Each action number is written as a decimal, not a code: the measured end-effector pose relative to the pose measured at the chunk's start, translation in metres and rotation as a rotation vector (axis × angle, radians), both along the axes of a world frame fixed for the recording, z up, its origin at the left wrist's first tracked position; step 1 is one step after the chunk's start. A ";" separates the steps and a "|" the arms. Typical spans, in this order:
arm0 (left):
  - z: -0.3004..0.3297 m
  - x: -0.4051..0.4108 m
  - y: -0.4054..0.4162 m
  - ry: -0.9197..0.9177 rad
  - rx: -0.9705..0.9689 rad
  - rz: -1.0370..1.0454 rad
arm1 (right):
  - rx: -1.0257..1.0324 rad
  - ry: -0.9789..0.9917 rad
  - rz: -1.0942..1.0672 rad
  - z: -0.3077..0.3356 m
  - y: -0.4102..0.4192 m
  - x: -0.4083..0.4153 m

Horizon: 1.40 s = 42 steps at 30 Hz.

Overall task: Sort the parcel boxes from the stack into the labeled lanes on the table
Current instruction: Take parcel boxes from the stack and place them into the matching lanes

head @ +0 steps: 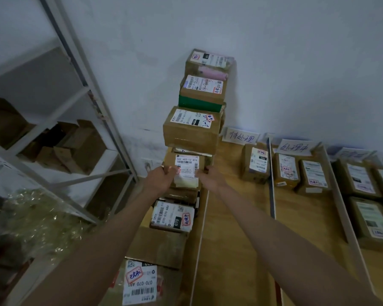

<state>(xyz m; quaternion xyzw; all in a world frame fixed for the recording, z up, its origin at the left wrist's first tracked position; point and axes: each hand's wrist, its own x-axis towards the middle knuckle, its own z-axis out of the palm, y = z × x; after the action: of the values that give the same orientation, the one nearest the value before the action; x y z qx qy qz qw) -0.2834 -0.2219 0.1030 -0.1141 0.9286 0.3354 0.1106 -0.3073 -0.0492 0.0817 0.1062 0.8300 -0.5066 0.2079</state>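
Two hands on one parcel box (186,165), mid-stack, its label reading 502 602-12 815. Left hand (161,178) grips the box's left side, fingers curled round the edge; right hand (210,178) grips the right side the same way. Beyond the hands the stack (194,127) rises against the wall, four more boxes; nearer than the hands, more labeled boxes along the bench (234,217) edge. Left of the left hand, metal shelving (84,89) with loose cartons. Right of the right hand, lanes split by dividers (272,180), handwritten signs (241,136) at the wall end, boxes already in them.
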 end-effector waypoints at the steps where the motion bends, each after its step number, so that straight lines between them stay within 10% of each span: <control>1: -0.001 0.001 -0.001 0.004 0.053 0.020 | -0.034 -0.012 -0.005 0.002 0.002 0.001; 18: 0.051 0.023 -0.019 -0.087 0.044 -0.356 | 0.000 -0.111 0.252 0.059 0.036 0.044; 42: 0.041 0.124 0.208 0.371 -0.594 -0.831 | 0.066 0.002 -0.632 0.060 0.252 0.251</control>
<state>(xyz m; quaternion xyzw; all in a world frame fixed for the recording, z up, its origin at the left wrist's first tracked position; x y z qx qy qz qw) -0.1596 -0.0143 0.1442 0.2974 0.9542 0.0011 0.0313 -0.0561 0.2028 0.1418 0.3647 0.7721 -0.5192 0.0358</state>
